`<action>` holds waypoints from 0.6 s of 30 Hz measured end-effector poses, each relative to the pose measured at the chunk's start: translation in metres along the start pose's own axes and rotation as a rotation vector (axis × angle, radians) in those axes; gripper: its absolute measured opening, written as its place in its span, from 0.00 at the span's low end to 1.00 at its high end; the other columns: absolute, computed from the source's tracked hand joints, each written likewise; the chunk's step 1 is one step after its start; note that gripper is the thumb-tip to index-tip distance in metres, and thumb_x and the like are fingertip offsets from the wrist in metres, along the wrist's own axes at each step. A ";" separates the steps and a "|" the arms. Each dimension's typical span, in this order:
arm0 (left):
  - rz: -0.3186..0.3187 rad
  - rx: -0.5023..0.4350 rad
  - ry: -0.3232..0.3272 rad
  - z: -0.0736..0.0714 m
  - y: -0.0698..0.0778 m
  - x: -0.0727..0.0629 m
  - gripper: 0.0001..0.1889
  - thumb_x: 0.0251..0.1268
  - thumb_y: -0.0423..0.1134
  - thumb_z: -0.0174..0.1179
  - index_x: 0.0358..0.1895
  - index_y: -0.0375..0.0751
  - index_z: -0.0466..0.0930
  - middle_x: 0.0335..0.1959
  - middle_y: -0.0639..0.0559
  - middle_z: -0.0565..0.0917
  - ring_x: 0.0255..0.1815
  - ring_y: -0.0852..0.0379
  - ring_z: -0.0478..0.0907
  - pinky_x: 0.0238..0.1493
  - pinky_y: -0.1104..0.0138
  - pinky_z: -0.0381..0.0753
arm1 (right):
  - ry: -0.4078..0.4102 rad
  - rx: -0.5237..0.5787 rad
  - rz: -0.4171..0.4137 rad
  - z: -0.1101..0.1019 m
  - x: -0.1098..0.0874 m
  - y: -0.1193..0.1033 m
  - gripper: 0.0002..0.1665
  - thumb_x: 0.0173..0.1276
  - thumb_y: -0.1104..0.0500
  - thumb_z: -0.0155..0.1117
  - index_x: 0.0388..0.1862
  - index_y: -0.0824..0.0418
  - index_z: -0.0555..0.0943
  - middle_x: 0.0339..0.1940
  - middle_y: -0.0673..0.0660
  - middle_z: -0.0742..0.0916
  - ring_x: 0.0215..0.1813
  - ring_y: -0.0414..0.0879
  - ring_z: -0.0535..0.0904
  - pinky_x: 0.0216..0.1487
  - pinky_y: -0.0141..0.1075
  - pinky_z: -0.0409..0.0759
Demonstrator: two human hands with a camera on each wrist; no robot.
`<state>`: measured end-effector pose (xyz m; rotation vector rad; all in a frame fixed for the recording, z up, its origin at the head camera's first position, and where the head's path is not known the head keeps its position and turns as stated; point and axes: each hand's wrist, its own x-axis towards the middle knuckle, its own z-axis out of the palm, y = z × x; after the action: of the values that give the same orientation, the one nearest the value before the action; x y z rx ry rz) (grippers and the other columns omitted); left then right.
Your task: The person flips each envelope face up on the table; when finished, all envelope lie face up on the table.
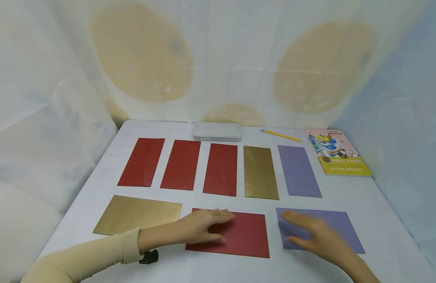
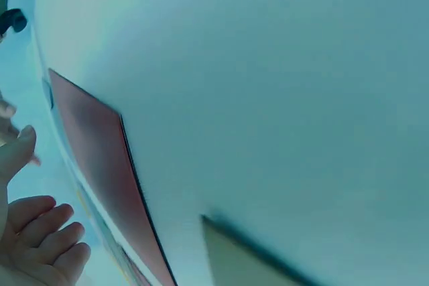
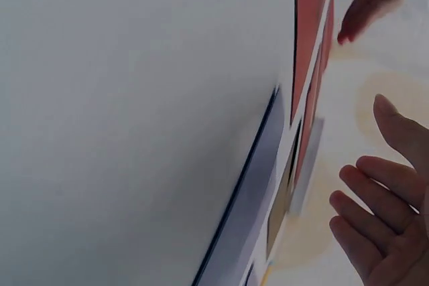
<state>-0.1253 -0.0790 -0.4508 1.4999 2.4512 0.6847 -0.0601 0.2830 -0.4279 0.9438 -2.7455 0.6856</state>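
My left hand (image 1: 202,226), fingers extended, is over a red envelope (image 1: 246,237) lying sideways in the front row. In the left wrist view that hand (image 2: 40,239) looks raised off the red envelope (image 2: 107,159), holding nothing. To the right, my right hand (image 1: 317,234) is over a purple envelope (image 1: 339,228), its fingers relaxed. The right wrist view shows the right hand (image 3: 382,212) apart from the purple envelope (image 3: 248,199), also with nothing in it. A gold envelope (image 1: 140,214) lies left of the red one, partly behind my left forearm.
Behind is a row of upright-laid envelopes: three red, such as the middle one (image 1: 180,165), a gold one (image 1: 262,173) and a purple one (image 1: 299,171). Farther back are a pale flat case (image 1: 217,131), a yellow pencil (image 1: 281,135) and a book (image 1: 338,153). Curtains surround the white table (image 1: 133,271).
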 end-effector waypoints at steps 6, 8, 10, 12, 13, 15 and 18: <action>-0.102 0.010 0.016 -0.004 -0.003 -0.037 0.35 0.63 0.58 0.61 0.70 0.44 0.68 0.69 0.55 0.70 0.70 0.57 0.63 0.61 0.62 0.71 | -0.167 0.053 -0.070 0.016 0.021 -0.020 0.37 0.56 0.48 0.75 0.63 0.60 0.77 0.60 0.54 0.81 0.60 0.50 0.78 0.48 0.42 0.81; -0.129 0.026 0.016 -0.005 -0.005 -0.047 0.37 0.61 0.59 0.62 0.70 0.44 0.68 0.68 0.54 0.70 0.70 0.56 0.64 0.62 0.60 0.70 | -0.217 0.061 -0.108 0.021 0.026 -0.024 0.36 0.59 0.47 0.73 0.64 0.61 0.77 0.61 0.55 0.81 0.60 0.50 0.78 0.48 0.41 0.81; -0.149 0.050 0.017 -0.007 -0.006 -0.056 0.38 0.59 0.60 0.64 0.69 0.44 0.69 0.68 0.53 0.71 0.70 0.55 0.65 0.62 0.59 0.70 | -0.259 0.074 -0.137 0.024 0.031 -0.027 0.36 0.61 0.45 0.70 0.64 0.62 0.77 0.61 0.55 0.81 0.61 0.50 0.77 0.49 0.41 0.81; -0.164 0.067 0.020 -0.009 -0.008 -0.061 0.40 0.56 0.61 0.66 0.69 0.43 0.70 0.67 0.52 0.72 0.69 0.54 0.65 0.62 0.58 0.70 | -0.298 0.074 -0.150 0.027 0.035 -0.028 0.36 0.63 0.43 0.67 0.64 0.62 0.76 0.61 0.56 0.80 0.62 0.50 0.76 0.50 0.42 0.80; -0.171 0.078 0.021 -0.010 -0.008 -0.064 0.41 0.54 0.61 0.67 0.68 0.43 0.70 0.67 0.52 0.72 0.69 0.54 0.66 0.62 0.58 0.70 | -0.317 0.075 -0.149 0.028 0.037 -0.028 0.37 0.63 0.42 0.66 0.64 0.62 0.76 0.62 0.56 0.80 0.62 0.50 0.76 0.51 0.43 0.79; -0.175 0.090 0.022 -0.011 -0.010 -0.067 0.42 0.51 0.60 0.69 0.68 0.42 0.71 0.66 0.50 0.73 0.67 0.53 0.68 0.60 0.58 0.72 | -0.364 0.076 -0.130 0.030 0.040 -0.027 0.38 0.64 0.40 0.64 0.65 0.62 0.75 0.62 0.57 0.80 0.63 0.50 0.75 0.53 0.44 0.79; -0.181 0.110 0.003 -0.010 -0.012 -0.070 0.43 0.49 0.60 0.71 0.67 0.40 0.71 0.65 0.49 0.74 0.66 0.52 0.70 0.59 0.59 0.73 | -0.426 0.069 -0.092 0.034 0.042 -0.027 0.39 0.63 0.39 0.64 0.65 0.62 0.75 0.63 0.57 0.79 0.64 0.51 0.74 0.54 0.45 0.78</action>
<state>-0.1056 -0.1480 -0.4529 1.2915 2.6246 0.5261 -0.0766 0.2257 -0.4354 1.3617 -3.0250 0.6274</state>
